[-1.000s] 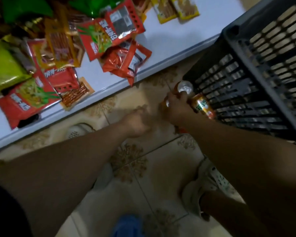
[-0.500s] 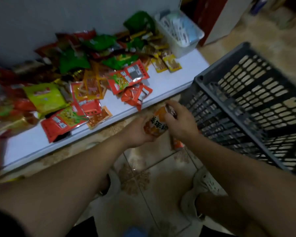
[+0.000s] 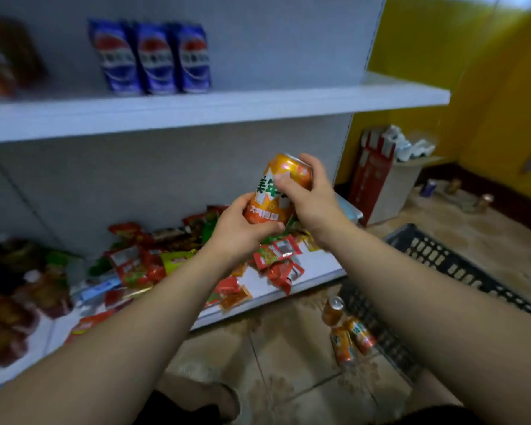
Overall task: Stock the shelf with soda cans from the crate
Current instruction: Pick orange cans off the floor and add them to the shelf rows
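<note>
Mid-frame, both hands clamp one orange can (image 3: 278, 191): the left hand (image 3: 242, 231) curls round its base, the right hand (image 3: 308, 199) round its upper part. Behind are white shelves. Three blue cans (image 3: 154, 56) stand on the upper shelf (image 3: 258, 105), upper left, and snack packets (image 3: 135, 265) litter the lower shelf (image 3: 318, 262). Lower right, three loose cans (image 3: 347, 332) rest on the tiled floor (image 3: 288, 378) beside the dark crate (image 3: 442, 262). A yellow wall (image 3: 472, 56) fills the upper right.

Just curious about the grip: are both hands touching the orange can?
Touching. Head view: the left hand cups the orange can low, the right hand grips it higher.
</note>
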A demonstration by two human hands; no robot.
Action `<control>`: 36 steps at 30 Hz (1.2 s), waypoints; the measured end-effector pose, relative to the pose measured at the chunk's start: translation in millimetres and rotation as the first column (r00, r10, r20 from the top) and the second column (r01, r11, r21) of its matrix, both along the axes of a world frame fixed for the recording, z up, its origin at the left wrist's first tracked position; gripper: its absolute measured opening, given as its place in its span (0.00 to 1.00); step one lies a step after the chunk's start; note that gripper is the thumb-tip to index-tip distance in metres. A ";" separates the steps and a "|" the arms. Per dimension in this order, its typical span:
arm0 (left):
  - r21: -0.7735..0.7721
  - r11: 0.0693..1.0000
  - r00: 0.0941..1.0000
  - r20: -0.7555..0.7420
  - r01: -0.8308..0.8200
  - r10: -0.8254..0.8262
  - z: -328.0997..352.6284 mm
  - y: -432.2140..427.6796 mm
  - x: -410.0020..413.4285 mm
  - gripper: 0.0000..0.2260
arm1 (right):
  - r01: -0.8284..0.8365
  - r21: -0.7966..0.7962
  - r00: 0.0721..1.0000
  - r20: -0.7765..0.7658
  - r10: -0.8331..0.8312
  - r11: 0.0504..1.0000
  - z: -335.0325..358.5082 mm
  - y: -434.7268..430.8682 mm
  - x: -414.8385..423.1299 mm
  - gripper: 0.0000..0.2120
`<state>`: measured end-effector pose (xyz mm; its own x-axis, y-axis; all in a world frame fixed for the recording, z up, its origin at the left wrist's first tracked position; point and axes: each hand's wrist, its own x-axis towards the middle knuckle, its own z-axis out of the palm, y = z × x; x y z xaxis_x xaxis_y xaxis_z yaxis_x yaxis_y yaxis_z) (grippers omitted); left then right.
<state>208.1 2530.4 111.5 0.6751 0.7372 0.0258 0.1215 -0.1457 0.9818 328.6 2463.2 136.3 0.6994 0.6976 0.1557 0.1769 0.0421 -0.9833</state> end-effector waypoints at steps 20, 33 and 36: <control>0.307 0.886 0.897 -0.167 -0.346 0.409 110.1 158.2 -228.2 0.36 | -0.492 -0.007 0.851 0.207 0.483 0.870 140.2 185.3 -182.8 0.38; 0.682 0.669 0.592 -0.420 -0.294 0.688 113.7 301.1 -275.7 0.31 | -0.477 -0.033 0.851 0.231 0.472 0.878 141.7 317.7 -183.9 0.39; 0.736 0.625 0.491 -0.457 -0.260 0.742 109.8 325.4 -266.3 0.29 | -0.446 -0.025 0.868 0.233 0.439 0.895 136.5 339.7 -179.8 0.37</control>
<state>-58.2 2855.8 221.3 0.1612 0.9554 0.2473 0.9141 -0.2390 0.3277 148.7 2802.9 272.8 0.2616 0.9184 0.2968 0.3507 0.1960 -0.9157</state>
